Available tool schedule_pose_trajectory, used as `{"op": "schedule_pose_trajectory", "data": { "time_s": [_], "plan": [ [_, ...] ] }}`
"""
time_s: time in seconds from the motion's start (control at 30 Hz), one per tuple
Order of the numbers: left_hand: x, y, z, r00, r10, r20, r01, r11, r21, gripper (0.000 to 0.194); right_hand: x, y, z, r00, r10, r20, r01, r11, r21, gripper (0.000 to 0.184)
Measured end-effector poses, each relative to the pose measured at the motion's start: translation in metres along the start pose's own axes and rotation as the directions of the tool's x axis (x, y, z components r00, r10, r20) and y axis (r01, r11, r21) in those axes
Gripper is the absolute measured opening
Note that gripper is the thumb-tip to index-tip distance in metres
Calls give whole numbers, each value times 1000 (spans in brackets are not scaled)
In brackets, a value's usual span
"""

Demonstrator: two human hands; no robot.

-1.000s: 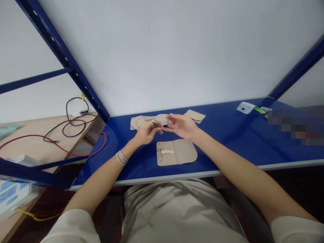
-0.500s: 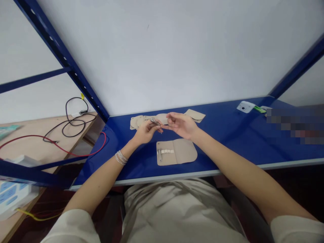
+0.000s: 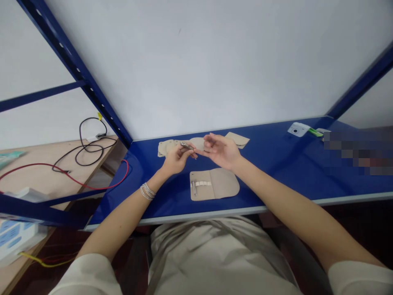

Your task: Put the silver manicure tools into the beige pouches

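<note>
My left hand [image 3: 178,157] is closed around a small silver nail clipper [image 3: 186,145], its body angled between thumb and fingers. Just to the right is my right hand [image 3: 222,151], holding nothing; one finger stretches to the clipper's tip while the others are loosely bent and apart. Whether that finger touches the clipper is too small to tell. Below both hands an opened beige case [image 3: 226,184] lies flat on the blue table. Pale loops run across its left half, and a slim metal tool [image 3: 194,187] sits at its left side.
Behind my hands lie several beige cases [image 3: 164,148], with another beige case [image 3: 239,139] farther right. A white card-like item with a dark circle [image 3: 296,130] and a green strip [image 3: 315,132] is at the right. Blue posts flank the table; black cable [image 3: 92,151] lies on a wooden surface.
Both hands stay almost in place. The right hand's fingers and the clipper have shifted only slightly; the open case has not moved.
</note>
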State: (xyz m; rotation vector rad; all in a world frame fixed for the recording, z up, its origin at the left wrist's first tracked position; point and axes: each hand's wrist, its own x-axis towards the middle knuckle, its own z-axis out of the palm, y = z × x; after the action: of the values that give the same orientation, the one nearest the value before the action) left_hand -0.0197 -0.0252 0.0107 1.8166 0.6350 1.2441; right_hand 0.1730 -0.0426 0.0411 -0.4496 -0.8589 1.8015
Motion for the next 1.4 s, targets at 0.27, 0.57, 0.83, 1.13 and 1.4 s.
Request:
{"op": "schedule_pose_trajectory", "data": {
  "time_s": [0.27,0.57,0.83,1.13,1.4],
  "plan": [
    [1,2,0,998,-41,50,42,999,-29,34,0,0,3,1000,-18,-24,16,998,-61,10],
    [2,1,3,967,-230,-112,245,959,145,32,-1,3,3,999,-44,-15,42,990,-132,12],
    [3,-5,-1,966,-241,-90,250,963,99,32,-1,5,3,999,-47,11,48,987,-152,9],
    [4,3,4,957,-283,-65,279,958,-64,39,-2,4,5,999,-39,23,42,986,-162,11],
    [5,3,2,957,-288,-44,282,953,-107,38,-2,5,5,999,-31,30,36,986,-164,12]
  ]
}}
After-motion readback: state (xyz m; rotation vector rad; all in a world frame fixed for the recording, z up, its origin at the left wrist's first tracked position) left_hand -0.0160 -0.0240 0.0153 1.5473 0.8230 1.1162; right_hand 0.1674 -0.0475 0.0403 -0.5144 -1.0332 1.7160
